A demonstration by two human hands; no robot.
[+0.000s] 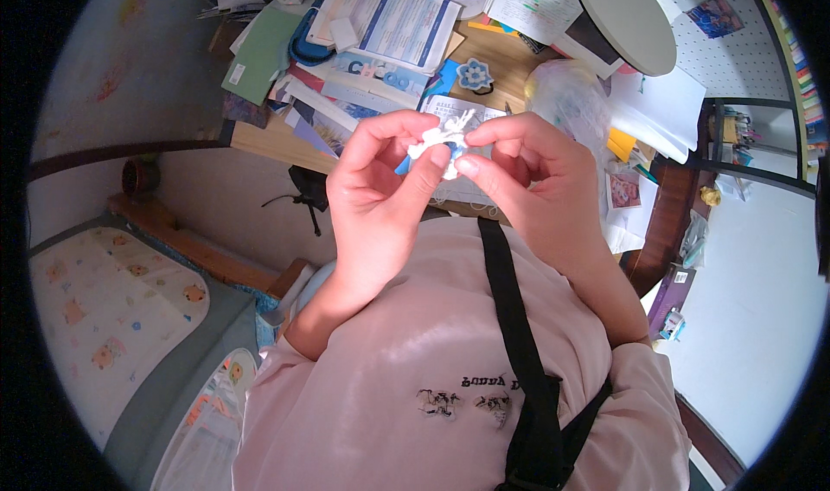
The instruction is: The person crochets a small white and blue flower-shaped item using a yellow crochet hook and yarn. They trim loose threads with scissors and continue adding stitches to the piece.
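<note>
Over the near edge of the desk, both my hands hold a small white and blue yarn piece (441, 142), which looks crocheted. My left hand (379, 180) pinches its left side between thumb and fingers. At its right side, the thumb and index finger of my right hand (545, 173) grip the yarn. Short white strands stick up from the top of the piece. Loose white yarn (476, 204) hangs below, in front of the desk edge. Fingers hide much of the piece. Beyond the hands lies a blue and white crocheted flower (475, 75) with a dark loop.
An open printed book (389, 21), a green folder (262, 56) and papers crowd the desk's left. A clear plastic bag (567, 95) and a round lamp head (626, 21) stand to the right. A black strap (512, 296) crosses my shirt.
</note>
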